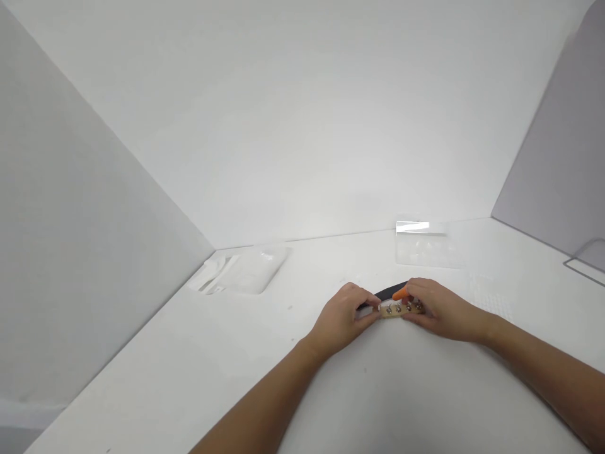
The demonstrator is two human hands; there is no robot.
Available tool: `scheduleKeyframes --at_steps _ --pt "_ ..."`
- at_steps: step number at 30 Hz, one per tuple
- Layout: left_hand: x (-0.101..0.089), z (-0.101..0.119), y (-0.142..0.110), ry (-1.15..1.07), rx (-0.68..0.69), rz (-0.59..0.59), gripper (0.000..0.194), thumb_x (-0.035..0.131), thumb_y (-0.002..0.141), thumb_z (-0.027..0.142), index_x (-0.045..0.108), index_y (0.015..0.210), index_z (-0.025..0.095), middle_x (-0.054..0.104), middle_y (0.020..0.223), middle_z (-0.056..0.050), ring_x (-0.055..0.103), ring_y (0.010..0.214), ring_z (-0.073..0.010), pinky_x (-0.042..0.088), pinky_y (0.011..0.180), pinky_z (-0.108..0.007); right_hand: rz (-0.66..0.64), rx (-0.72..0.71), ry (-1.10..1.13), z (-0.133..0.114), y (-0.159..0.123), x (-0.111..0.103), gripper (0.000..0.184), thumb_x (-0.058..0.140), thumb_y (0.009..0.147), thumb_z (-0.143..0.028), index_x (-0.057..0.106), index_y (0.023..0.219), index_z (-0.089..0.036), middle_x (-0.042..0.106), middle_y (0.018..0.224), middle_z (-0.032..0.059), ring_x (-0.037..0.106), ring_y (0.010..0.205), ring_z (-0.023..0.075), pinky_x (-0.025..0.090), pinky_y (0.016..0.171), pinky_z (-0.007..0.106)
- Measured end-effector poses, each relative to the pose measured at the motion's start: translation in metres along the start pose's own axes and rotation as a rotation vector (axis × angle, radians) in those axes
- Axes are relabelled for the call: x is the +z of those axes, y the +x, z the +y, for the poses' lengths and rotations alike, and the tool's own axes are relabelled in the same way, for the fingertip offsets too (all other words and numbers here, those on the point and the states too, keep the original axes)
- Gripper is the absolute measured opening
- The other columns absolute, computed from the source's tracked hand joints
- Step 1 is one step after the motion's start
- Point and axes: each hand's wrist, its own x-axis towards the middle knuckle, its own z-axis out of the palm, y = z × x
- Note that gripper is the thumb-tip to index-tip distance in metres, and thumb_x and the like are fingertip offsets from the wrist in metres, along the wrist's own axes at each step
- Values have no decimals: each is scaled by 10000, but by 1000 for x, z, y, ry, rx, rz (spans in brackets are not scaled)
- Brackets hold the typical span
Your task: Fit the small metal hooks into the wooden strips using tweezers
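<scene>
A short beige strip [393, 313] with several small metal pieces along its top lies between my hands. My left hand [341, 316] is closed on its left end, thumb in front and fingers behind. My right hand [437, 309] pinches the right end in the same way, so that end is partly covered. Just behind the strip runs a black curved piece [390, 292], partly hidden by my hands. An orange tapered piece [401, 292] sticks out beside my right fingers; whether they touch it I cannot tell.
Toward the back left lies a clear plastic bag [253, 272] with white pieces by it. A transparent plastic case [425, 251] stands near the back wall. Right of my hand is a clear dotted sheet [491, 295]. Panels enclose the white table on three sides.
</scene>
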Motion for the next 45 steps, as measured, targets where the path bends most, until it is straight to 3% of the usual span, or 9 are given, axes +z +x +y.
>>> scheduleKeyframes --at_steps 11,16,19,22,27,33,38,45 --pt "2 1 0 -37 -59 33 55 731 884 247 740 926 283 766 960 22 623 1030 -220 551 798 -331 -1 14 28 2 1 3 198 612 970 -392 656 1091 -242 666 994 59 619 875 224 494 715 349" --pt "2 1 -2 3 -5 17 59 710 889 253 712 947 262 749 947 4 602 1006 -225 547 787 -334 -22 32 58 -1 -1 -2 258 621 954 -409 635 1149 -241 668 1041 69 615 899 230 509 753 368" --pt "1 3 -3 39 37 10 45 686 901 272 692 940 251 730 923 -10 592 983 -231 542 776 -344 5 27 119 5 -2 -11 350 669 925 -472 605 1194 -257 665 1161 78 626 1007 250 527 832 395" --pt "0 5 -3 42 75 42 53 662 913 287 674 942 244 724 917 -25 594 985 -240 543 777 -358 136 88 126 22 0 -22 451 700 896 -525 560 1245 -277 664 1197 68 628 1061 262 524 889 418" --pt "1 5 -4 55 120 96 83 645 936 316 653 942 233 719 905 -38 598 985 -239 548 762 -357 484 299 31 54 5 -37 375 559 958 -626 578 971 -251 693 982 60 595 739 214 464 634 348" --pt "2 3 -4 77 119 133 124 641 944 351 644 961 229 720 916 -52 591 981 -247 512 609 -305 660 377 -98 84 4 -48 356 495 987 -583 581 927 -243 689 934 61 561 673 206 416 607 341" --pt "2 4 -4 60 106 107 129 627 952 351 637 977 226 718 908 -58 580 999 -253 490 548 -276 624 448 -140 94 3 -45 340 479 986 -562 593 927 -247 741 955 55 562 613 193 413 606 341" --pt "3 4 -3 81 113 128 122 621 950 350 631 977 231 719 906 -59 580 986 -262 478 537 -283 564 466 -81 88 4 -44 350 515 964 -598 619 913 -268 769 933 14 535 541 167 410 565 328"
